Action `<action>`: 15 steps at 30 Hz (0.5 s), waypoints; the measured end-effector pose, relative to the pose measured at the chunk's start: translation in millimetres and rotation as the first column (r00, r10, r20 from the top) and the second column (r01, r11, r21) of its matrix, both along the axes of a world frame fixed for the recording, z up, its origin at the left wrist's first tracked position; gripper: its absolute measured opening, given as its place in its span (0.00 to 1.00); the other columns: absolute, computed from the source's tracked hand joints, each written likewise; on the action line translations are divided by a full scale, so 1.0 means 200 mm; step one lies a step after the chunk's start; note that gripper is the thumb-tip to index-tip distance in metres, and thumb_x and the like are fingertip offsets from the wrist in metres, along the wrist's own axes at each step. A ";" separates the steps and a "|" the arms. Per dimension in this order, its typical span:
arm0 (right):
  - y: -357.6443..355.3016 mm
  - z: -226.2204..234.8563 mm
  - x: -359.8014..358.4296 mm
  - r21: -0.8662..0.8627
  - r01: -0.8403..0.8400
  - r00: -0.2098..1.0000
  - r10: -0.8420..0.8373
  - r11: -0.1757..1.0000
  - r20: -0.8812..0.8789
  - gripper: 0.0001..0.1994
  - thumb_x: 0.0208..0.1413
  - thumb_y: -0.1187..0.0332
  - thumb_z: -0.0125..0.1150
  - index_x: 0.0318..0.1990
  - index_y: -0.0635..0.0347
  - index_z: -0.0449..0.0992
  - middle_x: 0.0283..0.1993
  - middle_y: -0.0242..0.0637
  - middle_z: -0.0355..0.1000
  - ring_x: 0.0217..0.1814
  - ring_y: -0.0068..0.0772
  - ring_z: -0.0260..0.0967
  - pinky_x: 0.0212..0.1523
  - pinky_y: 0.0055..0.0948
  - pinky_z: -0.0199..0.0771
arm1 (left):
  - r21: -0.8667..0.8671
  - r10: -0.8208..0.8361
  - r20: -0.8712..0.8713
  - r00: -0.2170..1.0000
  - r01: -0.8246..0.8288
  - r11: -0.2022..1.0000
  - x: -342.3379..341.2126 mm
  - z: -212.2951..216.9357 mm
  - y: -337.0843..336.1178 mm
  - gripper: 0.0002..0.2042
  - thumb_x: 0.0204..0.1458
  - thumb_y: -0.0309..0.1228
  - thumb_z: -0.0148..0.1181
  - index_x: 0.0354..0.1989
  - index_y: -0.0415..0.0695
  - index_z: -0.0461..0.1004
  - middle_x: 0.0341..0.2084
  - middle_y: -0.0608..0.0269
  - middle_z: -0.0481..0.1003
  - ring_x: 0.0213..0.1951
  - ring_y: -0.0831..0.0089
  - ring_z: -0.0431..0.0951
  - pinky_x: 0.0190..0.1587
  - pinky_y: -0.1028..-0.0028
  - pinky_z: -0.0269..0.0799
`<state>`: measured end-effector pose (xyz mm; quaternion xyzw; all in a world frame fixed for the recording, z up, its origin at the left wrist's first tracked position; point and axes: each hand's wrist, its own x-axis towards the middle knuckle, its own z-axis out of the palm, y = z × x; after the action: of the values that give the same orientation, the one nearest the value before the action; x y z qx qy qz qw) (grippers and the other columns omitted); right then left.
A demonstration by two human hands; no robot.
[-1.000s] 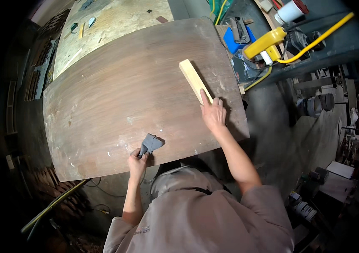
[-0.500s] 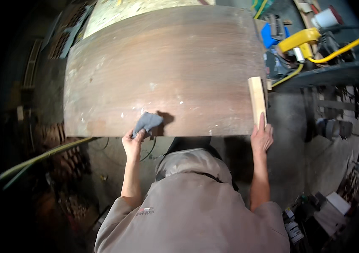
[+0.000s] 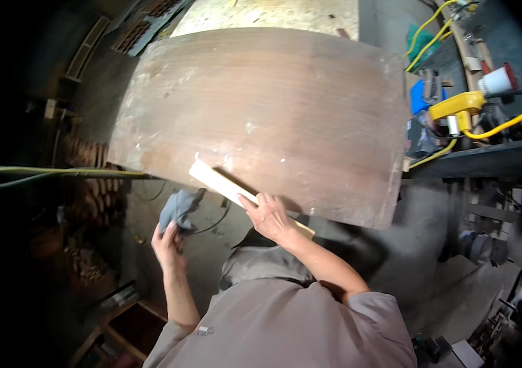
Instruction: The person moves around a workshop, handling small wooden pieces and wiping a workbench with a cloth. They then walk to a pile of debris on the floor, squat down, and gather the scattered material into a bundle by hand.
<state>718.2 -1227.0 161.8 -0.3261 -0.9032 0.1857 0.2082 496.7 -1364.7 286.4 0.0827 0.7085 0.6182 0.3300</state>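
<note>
Here the right hand (image 3: 270, 216) grips the wooden strip (image 3: 230, 187) flat along the panel (image 3: 273, 104) edge for alignment; the left hand (image 3: 168, 242) clutches a grey rag (image 3: 179, 207) clear of the surface.

- the pale wooden strip (image 3: 224, 184) is partly covered by the right hand (image 3: 270, 216)
- lower left of the frame is too dark to make out
- the grey crumpled cloth (image 3: 178, 208) hides the left hand's (image 3: 169, 244) fingertips

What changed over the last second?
The right hand carried the pale wooden block from the right edge of the brown wooden panel to its near edge. The left hand lifted the grey cloth off the panel. Both grips unchanged.
</note>
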 end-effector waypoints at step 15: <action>1.47 -0.12 1.09 0.224 0.719 0.592 -0.749 0.658 0.298 0.30 0.55 0.63 0.63 0.67 0.43 0.65 0.40 0.53 0.70 0.45 0.54 0.71 0.45 0.48 0.73 | -0.120 -0.234 0.134 0.963 0.250 0.961 -0.10 -0.22 0.38 0.06 0.52 0.26 0.66 0.27 0.46 0.73 0.15 0.74 0.67 0.12 0.87 0.58 0.15 0.82 0.48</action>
<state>936.5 -932.4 137.3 -0.6888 -0.7168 -0.0167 0.1072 476.4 -1289.1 242.5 0.1094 0.7127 0.5273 0.4495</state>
